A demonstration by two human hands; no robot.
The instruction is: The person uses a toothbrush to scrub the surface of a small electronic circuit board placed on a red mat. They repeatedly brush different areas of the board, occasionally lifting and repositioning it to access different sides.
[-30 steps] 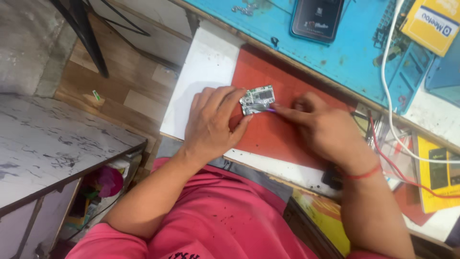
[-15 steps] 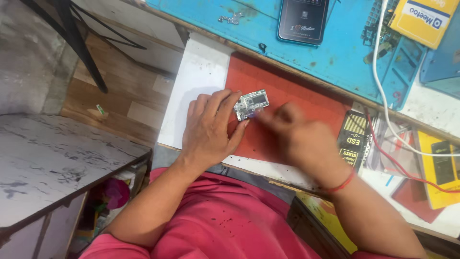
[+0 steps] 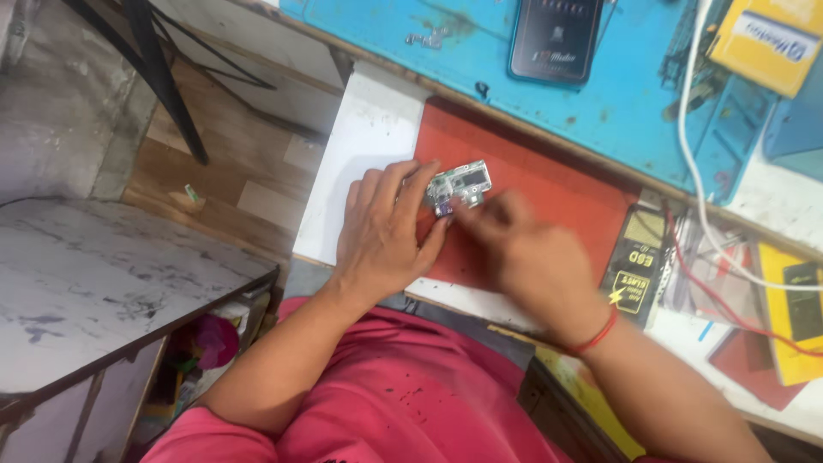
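Circuit board [image 3: 460, 184], small and silvery, lies at the upper centre of the frame on the red mat [image 3: 557, 197], near that mat's left edge. Far left: a grey marbled side table [image 3: 94, 291] over wood-pattern flooring. Moving right, the left hand [image 3: 386, 236] rests palm down on the white benchtop [image 3: 360, 154], fingers close together, fingertips pressing the board's left edge. Right of it, the right hand [image 3: 523, 253] is motion-blurred, its fingertips at the board's lower right side; whether it pinches anything cannot be told. A red thread circles that wrist. Further right sit a black-and-yellow meter [image 3: 639, 266] and a white cable [image 3: 694, 171]. A dark phone [image 3: 555, 39] lies on the blue mat [image 3: 411, 26], top centre.
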